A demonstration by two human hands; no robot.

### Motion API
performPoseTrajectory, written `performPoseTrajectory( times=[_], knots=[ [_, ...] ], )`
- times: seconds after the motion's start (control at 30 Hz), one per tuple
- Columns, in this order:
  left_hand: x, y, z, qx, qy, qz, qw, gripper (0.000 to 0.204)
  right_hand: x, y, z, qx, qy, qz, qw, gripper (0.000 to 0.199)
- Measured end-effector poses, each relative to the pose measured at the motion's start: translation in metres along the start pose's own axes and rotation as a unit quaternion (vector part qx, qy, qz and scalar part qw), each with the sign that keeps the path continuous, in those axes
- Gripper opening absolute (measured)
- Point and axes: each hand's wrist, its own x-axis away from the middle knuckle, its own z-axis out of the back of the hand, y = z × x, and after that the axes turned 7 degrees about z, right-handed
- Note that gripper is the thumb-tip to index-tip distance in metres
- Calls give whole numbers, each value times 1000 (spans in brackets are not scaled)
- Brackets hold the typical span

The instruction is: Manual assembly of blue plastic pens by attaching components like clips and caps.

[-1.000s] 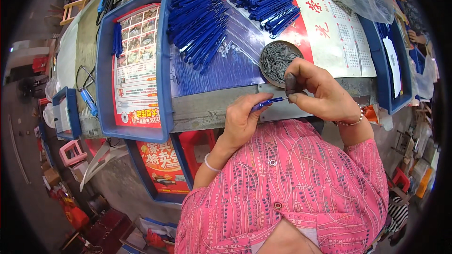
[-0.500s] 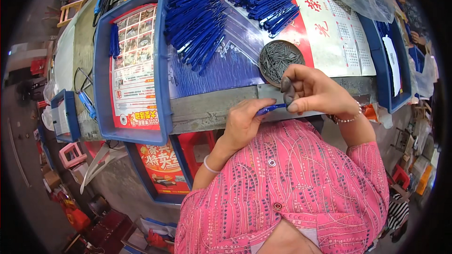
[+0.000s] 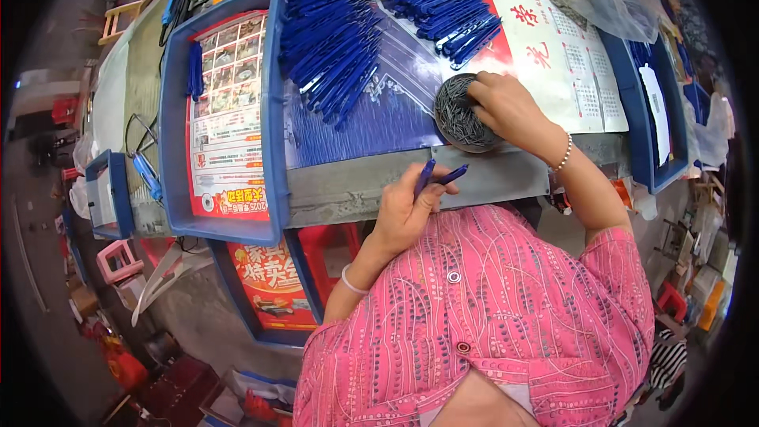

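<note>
Left hand [image 3: 405, 213] closed around two blue pen barrels [image 3: 439, 177], held just below the round dish of small dark metal parts [image 3: 461, 114], over the grey table edge [image 3: 356, 186]. One barrel pointing up and slightly right, the other lying flatter, long axis running up-right toward the dish. Right hand [image 3: 506, 107] resting on the dish's right side, fingers curled down into the dark parts; whether anything is pinched between them cannot be told. Beaded bracelet [image 3: 563, 153] on the right wrist, just right of the dish. Above and left of the dish, piles of blue pens [image 3: 336, 39] fanned on a blue sheet, long axes mostly slanting down-left. Farther left of the dish, blue tray [image 3: 273, 111] lined with a printed red sheet.
</note>
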Motion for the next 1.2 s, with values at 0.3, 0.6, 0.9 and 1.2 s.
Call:
performPoseTrajectory(
  times=[0.3, 0.6, 0.9, 1.2],
  knots=[
    [-3, -3, 1, 1, 7, 6, 1000, 25, 4, 6, 14, -99, -10, -53, 994, 15],
    [-11, 0, -4, 16, -20, 17, 1000, 27, 14, -19, 33, -232, 45, -77, 969, 13],
    [-16, 6, -10, -38, 23, -81, 996, 33, 16, -56, 47, -185, 33, 59, 980, 16],
    [-8, 2, -6, -3, -54, -18, 998, 22, 14, -61, 60, -609, 39, -181, 771, 11]
  ],
)
